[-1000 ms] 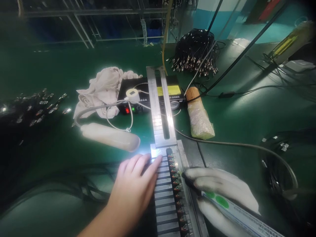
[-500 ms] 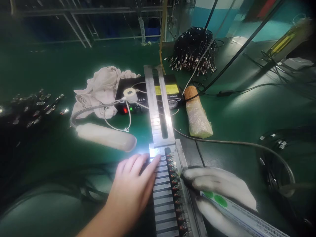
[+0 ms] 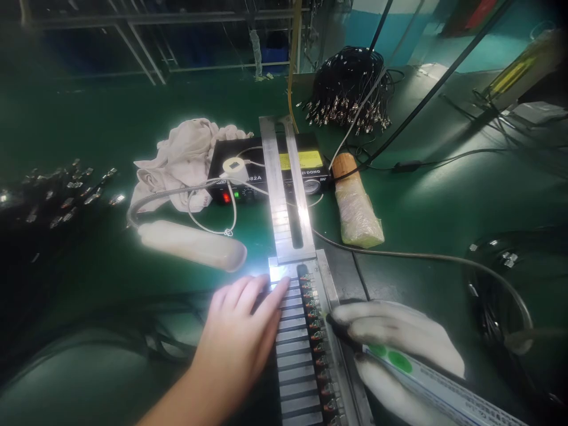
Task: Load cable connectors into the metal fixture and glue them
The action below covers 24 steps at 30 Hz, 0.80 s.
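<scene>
My left hand (image 3: 239, 331) lies flat with fingers stretched out on the ribbed metal fixture (image 3: 295, 349), fingertips near its bright upper end. A row of small connectors (image 3: 317, 337) runs down the fixture's dark slot. My right hand (image 3: 399, 343), in a white glove, is closed round a pen-like dispensing tool (image 3: 426, 384) with green dots on its barrel. The tool's dark tip (image 3: 331, 319) touches the connector row.
A slotted metal bar (image 3: 286, 189) extends from the fixture over a black controller box (image 3: 266, 171). A cloth (image 3: 177, 160), a white lamp (image 3: 190, 242), a wrapped wooden handle (image 3: 355, 207) and bundles of black cables (image 3: 350, 89) lie on the green bench.
</scene>
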### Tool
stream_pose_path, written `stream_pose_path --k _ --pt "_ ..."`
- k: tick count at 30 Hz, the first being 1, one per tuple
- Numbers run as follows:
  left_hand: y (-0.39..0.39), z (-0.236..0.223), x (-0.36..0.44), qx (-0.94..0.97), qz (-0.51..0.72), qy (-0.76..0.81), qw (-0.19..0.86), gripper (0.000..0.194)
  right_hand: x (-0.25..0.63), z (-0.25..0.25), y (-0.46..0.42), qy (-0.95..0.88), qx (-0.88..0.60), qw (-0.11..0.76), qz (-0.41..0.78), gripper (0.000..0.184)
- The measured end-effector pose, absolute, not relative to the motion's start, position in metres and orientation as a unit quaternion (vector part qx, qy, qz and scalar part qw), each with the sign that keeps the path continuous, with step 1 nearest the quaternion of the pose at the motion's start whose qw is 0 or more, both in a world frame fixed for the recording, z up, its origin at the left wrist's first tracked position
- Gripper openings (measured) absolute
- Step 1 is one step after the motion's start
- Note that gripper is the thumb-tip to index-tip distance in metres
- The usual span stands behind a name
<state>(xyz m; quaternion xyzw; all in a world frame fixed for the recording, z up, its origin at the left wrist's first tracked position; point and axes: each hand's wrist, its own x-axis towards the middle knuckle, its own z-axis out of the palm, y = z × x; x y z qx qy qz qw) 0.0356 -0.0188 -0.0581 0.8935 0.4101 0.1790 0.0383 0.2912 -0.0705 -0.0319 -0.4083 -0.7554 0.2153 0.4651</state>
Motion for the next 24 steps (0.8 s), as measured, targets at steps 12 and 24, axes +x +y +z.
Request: stream_pose_path --k 12,24 --pt "-0.018 -0.056 0.035 0.896 0.165 0.411 0.041 0.04 0.291 -0.038 -0.072 -0.738 -0.427 0.465 0.238 0.035" --pt "-0.018 -0.054 0.038 0.897 0.174 0.404 0.046 0.038 0.289 -0.022 -0.079 -0.721 -0.459 0.479 0.201 0.02"
